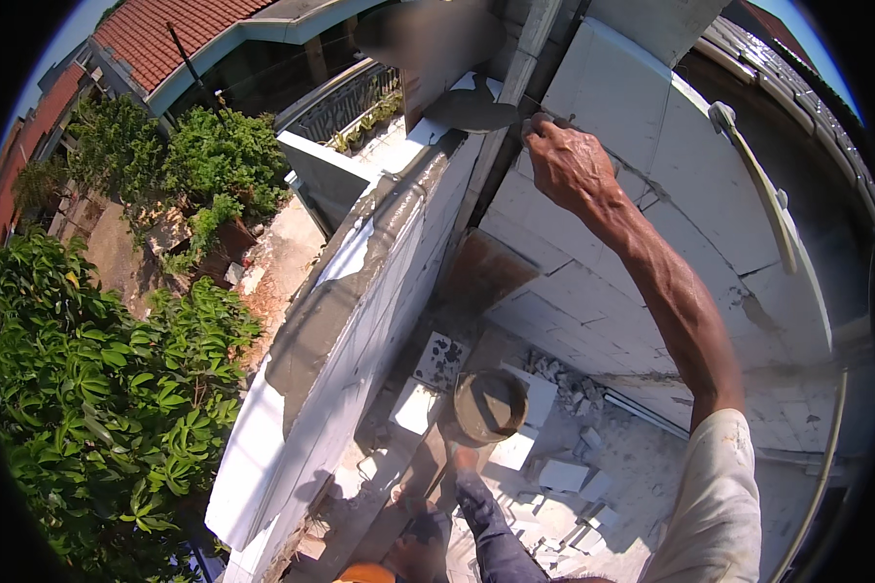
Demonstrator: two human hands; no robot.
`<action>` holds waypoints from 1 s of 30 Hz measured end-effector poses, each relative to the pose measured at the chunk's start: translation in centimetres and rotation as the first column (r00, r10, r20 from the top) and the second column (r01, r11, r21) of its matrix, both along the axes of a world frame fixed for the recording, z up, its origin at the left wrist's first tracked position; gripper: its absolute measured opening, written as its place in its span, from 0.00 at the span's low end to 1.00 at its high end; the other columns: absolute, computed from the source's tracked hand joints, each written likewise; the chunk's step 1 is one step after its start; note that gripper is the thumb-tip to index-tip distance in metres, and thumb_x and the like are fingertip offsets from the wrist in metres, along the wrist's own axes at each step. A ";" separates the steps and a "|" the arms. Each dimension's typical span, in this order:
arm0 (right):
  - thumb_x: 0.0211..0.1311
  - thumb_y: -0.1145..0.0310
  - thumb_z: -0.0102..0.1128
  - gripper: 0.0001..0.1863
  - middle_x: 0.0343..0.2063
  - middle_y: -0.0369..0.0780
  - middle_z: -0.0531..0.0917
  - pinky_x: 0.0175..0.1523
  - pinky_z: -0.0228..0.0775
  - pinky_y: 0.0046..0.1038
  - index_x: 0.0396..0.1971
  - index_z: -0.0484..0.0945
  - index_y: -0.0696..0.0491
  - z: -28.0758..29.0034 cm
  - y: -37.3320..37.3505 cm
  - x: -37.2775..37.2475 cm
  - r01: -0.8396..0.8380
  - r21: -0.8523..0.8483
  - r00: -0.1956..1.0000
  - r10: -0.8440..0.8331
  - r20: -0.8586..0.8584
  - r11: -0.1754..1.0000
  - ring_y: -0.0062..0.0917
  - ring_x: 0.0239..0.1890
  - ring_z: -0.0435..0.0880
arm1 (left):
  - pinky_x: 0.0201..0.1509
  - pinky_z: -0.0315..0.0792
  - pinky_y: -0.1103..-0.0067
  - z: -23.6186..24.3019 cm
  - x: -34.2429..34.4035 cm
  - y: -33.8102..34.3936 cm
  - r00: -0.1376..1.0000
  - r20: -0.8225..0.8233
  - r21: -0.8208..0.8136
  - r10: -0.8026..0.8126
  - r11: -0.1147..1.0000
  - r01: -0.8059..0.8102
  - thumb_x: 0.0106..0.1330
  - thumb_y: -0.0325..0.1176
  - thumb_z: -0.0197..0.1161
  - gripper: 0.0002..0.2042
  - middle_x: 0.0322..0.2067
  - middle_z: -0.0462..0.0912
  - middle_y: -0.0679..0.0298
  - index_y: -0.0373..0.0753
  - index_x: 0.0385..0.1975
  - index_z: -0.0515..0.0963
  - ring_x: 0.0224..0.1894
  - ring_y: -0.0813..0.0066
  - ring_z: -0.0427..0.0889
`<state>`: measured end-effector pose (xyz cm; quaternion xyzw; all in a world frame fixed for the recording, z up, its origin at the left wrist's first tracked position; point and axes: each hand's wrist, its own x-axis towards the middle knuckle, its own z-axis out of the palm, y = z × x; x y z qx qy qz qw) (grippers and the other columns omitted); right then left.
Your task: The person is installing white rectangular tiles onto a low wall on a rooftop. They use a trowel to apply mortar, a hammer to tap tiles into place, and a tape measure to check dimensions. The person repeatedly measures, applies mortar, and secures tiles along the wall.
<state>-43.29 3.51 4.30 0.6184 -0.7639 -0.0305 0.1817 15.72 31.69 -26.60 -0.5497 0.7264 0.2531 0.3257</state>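
Observation:
Fingers closed, my right hand (564,155) reaches in from the lower right, gripping a trowel whose mortar-covered blade (472,112) extends leftward over the corner at the top of the white block wall (355,330). Wet grey mortar (345,262) coats much of this wall's top edge. A taller white block wall (690,165) stands behind and right of my hand, beside a narrow vertical column (496,136) at the corner. A blurred grey shape (428,39) above the blade is too unclear to name. My left hand is out of view.
Below are a mortar bucket (491,432), loose blocks (564,474), rubble and my legs (491,530). A long pale tool (763,185) rests on the right wall's edge; a hose (817,486) hangs lower right. Left, beyond the wall's drop, are trees (87,389) and a tiled roof (180,39).

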 end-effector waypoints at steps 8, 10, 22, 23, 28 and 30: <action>0.62 0.75 0.62 0.16 0.47 0.50 0.82 0.44 0.89 0.30 0.48 0.84 0.64 0.5 -1.4 11.4 -0.219 0.223 0.975 0.223 0.005 0.950 0.36 0.44 0.87 | 0.52 0.77 0.51 0.2 1.0 0.3 1.000 0.009 0.007 0.007 1.000 -0.007 0.63 0.56 0.63 0.26 0.48 0.85 0.52 0.40 0.50 0.84 0.51 0.47 0.84; 0.62 0.76 0.62 0.17 0.49 0.51 0.83 0.43 0.89 0.29 0.50 0.83 0.64 0.7 -1.0 12.7 -0.298 0.182 0.950 0.273 0.150 0.937 0.36 0.43 0.87 | 0.52 0.77 0.51 0.3 0.9 -0.1 1.000 0.014 0.002 -0.020 1.000 0.020 0.63 0.56 0.63 0.26 0.48 0.85 0.52 0.40 0.50 0.84 0.51 0.47 0.84; 0.61 0.60 0.64 0.18 0.35 0.57 0.82 0.41 0.75 0.48 0.35 0.77 0.62 -25.9 27.0 20.6 0.388 0.354 0.268 -0.472 0.840 0.851 0.54 0.35 0.83 | 0.51 0.77 0.51 0.5 1.0 -0.7 0.998 0.057 0.012 -0.005 1.000 0.004 0.63 0.57 0.63 0.27 0.48 0.85 0.52 0.41 0.51 0.84 0.51 0.48 0.84; 0.61 0.59 0.64 0.17 0.36 0.58 0.83 0.42 0.76 0.49 0.36 0.78 0.61 -30.8 30.0 20.8 0.414 0.459 0.255 -0.584 0.771 0.786 0.54 0.35 0.84 | 0.51 0.77 0.51 0.6 1.1 -0.7 0.998 0.062 0.016 -0.015 1.000 0.014 0.63 0.57 0.63 0.27 0.48 0.85 0.52 0.41 0.51 0.84 0.51 0.48 0.84; 0.63 0.56 0.62 0.18 0.40 0.58 0.86 0.49 0.80 0.48 0.40 0.82 0.57 -50.5 39.8 23.4 0.545 0.650 0.206 -0.835 0.510 0.531 0.53 0.41 0.87 | 0.51 0.77 0.51 0.9 0.6 -1.0 0.994 0.102 0.019 -0.048 0.999 0.046 0.62 0.57 0.63 0.27 0.48 0.85 0.52 0.41 0.51 0.83 0.52 0.48 0.84; 0.66 0.55 0.61 0.19 0.46 0.57 0.86 0.55 0.81 0.46 0.45 0.85 0.55 -53.0 37.9 23.9 0.519 0.742 0.065 -0.885 0.461 0.425 0.48 0.50 0.89 | 0.51 0.77 0.51 0.8 0.4 -0.5 0.992 0.119 0.005 -0.028 1.000 0.028 0.62 0.57 0.63 0.27 0.48 0.85 0.52 0.42 0.52 0.83 0.52 0.48 0.84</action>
